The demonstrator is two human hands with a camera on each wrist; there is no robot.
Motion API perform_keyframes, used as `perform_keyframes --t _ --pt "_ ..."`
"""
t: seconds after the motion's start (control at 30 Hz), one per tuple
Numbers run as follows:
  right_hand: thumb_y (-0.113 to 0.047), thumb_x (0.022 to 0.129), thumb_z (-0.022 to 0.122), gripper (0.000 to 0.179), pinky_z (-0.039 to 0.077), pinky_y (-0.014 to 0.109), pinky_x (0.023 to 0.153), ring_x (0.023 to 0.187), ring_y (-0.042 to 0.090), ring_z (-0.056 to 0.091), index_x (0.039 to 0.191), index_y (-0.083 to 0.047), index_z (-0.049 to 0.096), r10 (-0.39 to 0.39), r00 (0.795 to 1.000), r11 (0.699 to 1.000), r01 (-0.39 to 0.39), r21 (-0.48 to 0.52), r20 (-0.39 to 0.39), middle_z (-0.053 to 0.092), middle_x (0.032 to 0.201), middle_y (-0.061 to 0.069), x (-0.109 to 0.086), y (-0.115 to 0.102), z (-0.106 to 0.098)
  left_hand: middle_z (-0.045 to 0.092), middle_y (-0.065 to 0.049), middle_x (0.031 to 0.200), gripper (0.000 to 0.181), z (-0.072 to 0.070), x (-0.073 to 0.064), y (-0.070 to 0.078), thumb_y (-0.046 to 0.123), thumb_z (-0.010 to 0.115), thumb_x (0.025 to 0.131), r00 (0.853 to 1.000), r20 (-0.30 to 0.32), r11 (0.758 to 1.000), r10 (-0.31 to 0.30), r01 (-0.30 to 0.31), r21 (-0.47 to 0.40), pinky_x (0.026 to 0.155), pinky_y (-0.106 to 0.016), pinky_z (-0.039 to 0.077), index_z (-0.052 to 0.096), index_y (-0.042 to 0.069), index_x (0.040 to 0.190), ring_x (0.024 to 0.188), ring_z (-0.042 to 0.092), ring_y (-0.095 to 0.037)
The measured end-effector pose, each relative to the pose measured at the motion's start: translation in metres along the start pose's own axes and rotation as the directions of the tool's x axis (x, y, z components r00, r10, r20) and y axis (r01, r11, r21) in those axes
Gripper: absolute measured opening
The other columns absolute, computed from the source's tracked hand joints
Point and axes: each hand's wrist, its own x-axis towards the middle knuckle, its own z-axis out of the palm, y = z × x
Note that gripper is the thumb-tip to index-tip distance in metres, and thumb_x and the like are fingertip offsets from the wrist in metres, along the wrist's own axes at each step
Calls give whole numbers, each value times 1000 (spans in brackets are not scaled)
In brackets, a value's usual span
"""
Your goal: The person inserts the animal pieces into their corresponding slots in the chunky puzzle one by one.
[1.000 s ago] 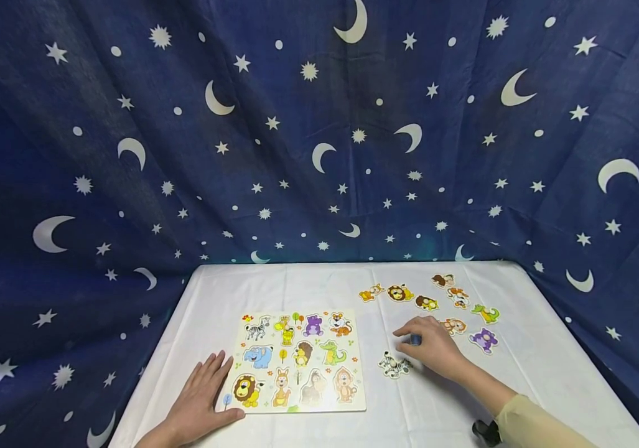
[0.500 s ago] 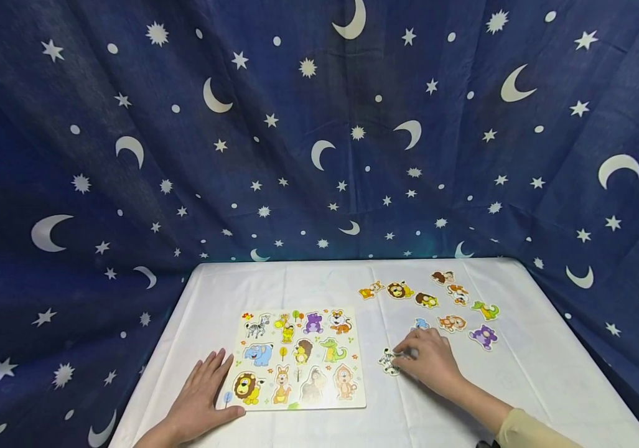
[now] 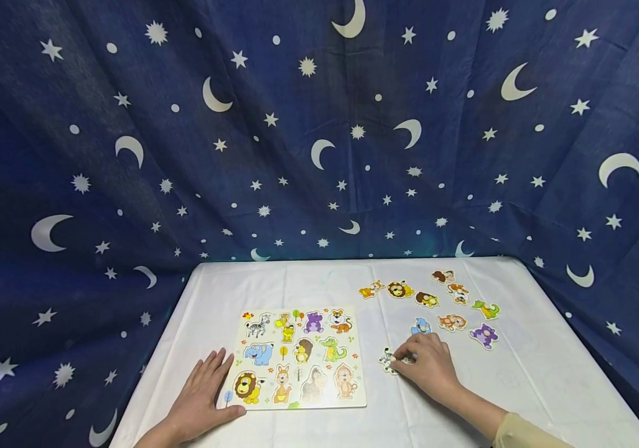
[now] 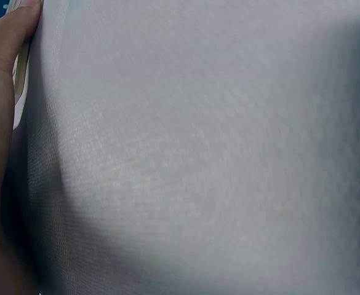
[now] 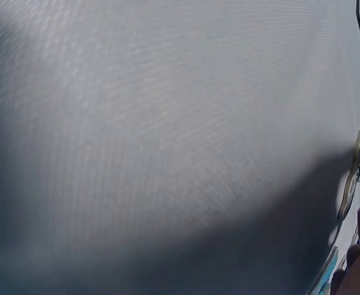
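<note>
My right hand (image 3: 427, 367) pinches a zebra puzzle piece (image 3: 387, 359) between thumb and fingers, close over the white cloth right of the puzzle board. In the right wrist view the zebra piece (image 5: 352, 175) shows edge-on at my fingertips. Part of it is covered by the hand. The puzzle board (image 3: 361, 398) lies flat, printed with animal pictures such as a lion, an elephant and a crocodile. My left hand (image 3: 200, 395) rests at its lower left corner, fingers straight and thumb on the front edge. A blue elephant piece (image 3: 421, 325) lies just beyond my right hand.
Loose animal pieces lie scattered at the back right: a kangaroo (image 3: 371, 289), a lion (image 3: 400, 289), a hedgehog (image 3: 427, 299), a monkey (image 3: 452, 322), a crocodile (image 3: 485, 309) and a purple hippo (image 3: 484, 336) among them. A dark star-patterned curtain (image 3: 319, 205) hangs behind the table.
My right hand has come down and toward me from above the elephant piece, uncovering it, and has taken hold of the zebra piece. The left hand has stayed on the board.
</note>
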Motion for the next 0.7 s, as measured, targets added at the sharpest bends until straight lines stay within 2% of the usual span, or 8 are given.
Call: perform_keyframes --t 0.37,0.7 --pt "-31 71 92 22 37 38 77 96 17 51 72 -36 71 -29 998 1000 28 -14 -64 57 85 -18 -1 -3 5 30 -14 165 113 -1 0 1 78 71 74 1000 11 1000 -12 12 3 124 -29 -6 40 9 158 153 20 -37" --pt "-25 74 90 15 37 38 79 95 16 48 79 -32 77 -77 995 997 77 -1 -66 57 89 -16 6 -2 0 29 -14 165 113 -2 0 2 78 71 74 999 24 1000 -22 22 -8 124 -29 -7 39 10 158 153 19 -37"
